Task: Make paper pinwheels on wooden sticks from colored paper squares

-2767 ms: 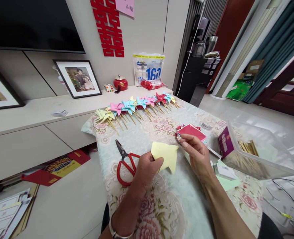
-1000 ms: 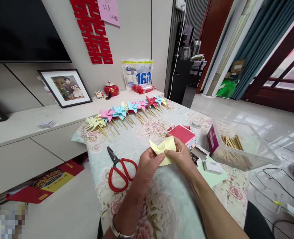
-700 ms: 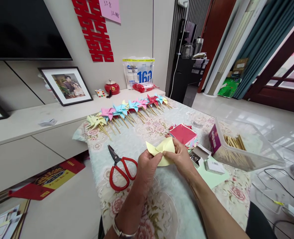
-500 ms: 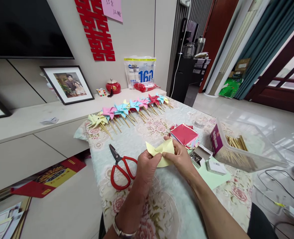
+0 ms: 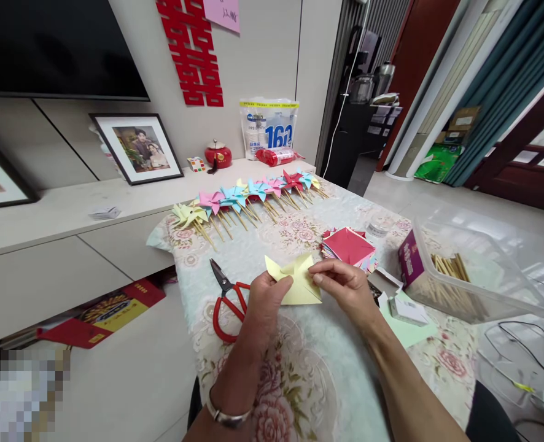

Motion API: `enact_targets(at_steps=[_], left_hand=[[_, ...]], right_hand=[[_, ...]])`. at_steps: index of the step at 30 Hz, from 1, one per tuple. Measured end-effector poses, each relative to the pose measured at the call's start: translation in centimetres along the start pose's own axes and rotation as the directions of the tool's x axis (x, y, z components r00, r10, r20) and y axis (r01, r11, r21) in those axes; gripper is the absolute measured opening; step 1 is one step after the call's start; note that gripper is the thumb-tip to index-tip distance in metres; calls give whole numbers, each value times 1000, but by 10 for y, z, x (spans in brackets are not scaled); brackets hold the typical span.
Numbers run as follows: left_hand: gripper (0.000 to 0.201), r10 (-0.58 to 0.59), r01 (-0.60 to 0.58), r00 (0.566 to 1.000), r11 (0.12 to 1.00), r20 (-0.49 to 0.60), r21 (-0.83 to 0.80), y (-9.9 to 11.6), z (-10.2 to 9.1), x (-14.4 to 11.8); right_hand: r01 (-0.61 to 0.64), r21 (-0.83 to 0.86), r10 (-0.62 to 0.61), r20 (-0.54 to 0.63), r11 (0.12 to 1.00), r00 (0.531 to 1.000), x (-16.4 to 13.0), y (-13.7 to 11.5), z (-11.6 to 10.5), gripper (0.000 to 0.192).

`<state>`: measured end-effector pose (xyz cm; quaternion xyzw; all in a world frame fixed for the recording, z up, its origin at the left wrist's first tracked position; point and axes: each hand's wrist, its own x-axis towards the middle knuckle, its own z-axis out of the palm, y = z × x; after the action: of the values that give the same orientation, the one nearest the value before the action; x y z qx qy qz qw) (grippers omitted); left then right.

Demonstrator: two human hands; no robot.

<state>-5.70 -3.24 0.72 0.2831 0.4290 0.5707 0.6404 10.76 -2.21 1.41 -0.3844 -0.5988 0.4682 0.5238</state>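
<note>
Yellow paper [image 5: 295,283], partly folded, pinched from both sides just above the flowered tablecloth [image 5: 299,380]: left hand [image 5: 265,304] clamping the near-left edge between thumb and fingers, right hand [image 5: 345,287] gripping the right corner with fingertips closed on a raised flap. Held low, in front of the body, near the middle of the cloth.

Just left of the left hand, red-handled scissors [image 5: 226,298], blades apart and pointing away. Just beyond the right hand, a stack of coloured squares [image 5: 349,245] with a red sheet on top; further right, a clear plastic tub [image 5: 474,276] holding wooden sticks (a purple carton leaning at its near end). Along the far edge, a row of finished pinwheels [image 5: 248,193] on sticks.

Likely trouble from here: thin paper tearing at the cut corners if pulled too hard; a flap springing back out if either pinch loosens; a crooked crease if the corners go in off-centre; a knuckle catching the open scissor blades so close by.

Readable writing: large "160" on the white bag [image 5: 269,127] against the wall, smaller print above it too small to make out; a red double-happiness paper cutting [image 5: 191,52] on the wall; a pink note above it, handwriting unclear.
</note>
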Motion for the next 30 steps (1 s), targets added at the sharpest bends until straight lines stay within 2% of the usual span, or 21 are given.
enact_targets(at_steps=[5, 9, 13, 18, 23, 30], left_hand=[[30, -14, 13, 1000, 999, -12, -41, 2, -4, 2], [28, -11, 9, 999, 999, -42, -31, 1, -7, 3], [29, 2, -2, 999, 1000, -53, 7, 0, -7, 3], [28, 16, -13, 999, 998, -34, 69, 2, -3, 1], [24, 13, -7, 999, 992, -46, 128, -1, -3, 6], [26, -17, 22, 1000, 982, -24, 186, -12, -7, 14]], right_hand=[[130, -195, -106, 132, 972, 986, 4, 3, -3, 11], [172, -258, -110, 239, 951, 965, 3, 3, -7, 15], [190, -297, -101, 290, 936, 952, 1, 1, -8, 15], [179, -286, -84, 314, 942, 946, 2, -3, -6, 10], [112, -313, -13, 302, 943, 953, 1, -5, -4, 11], [-19, -382, 110, 218, 924, 970, 1, -6, 4, 14]])
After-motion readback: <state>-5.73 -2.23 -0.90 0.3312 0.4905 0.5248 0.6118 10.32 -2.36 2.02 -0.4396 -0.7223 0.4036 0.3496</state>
